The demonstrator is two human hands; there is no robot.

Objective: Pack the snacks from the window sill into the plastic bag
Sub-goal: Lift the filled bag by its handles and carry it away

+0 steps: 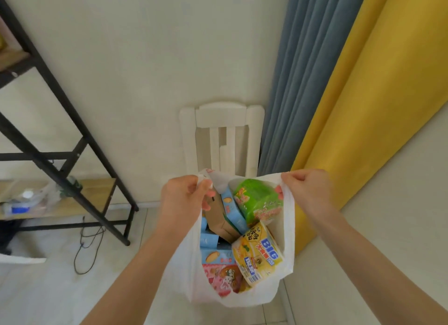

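1. While both fists pinch its rim, the thin white plastic bag point(242, 288) hangs open at 6 o'clock.
2. Left hand point(185, 198) grips the 9 o'clock handle; right hand point(308, 191) grips the 3 o'clock one.
3. Inside lie a green crinkly snack packet point(257, 201), a yellow round noodle tub point(258, 255), blue cardboard boxes point(230, 208) and a pink printed packet point(224, 276).
4. Behind, at 12 o'clock, stands a white slatted wooden chair point(221, 116).

A single head-worn wide-angle camera looks forward and steeply down from the person's own viewpoint, close above the plastic bag point(242, 288) held open at arm's length, with the floor point(48, 295), the wall point(145, 70) and the curtains point(351, 106) filling the surrounding field.
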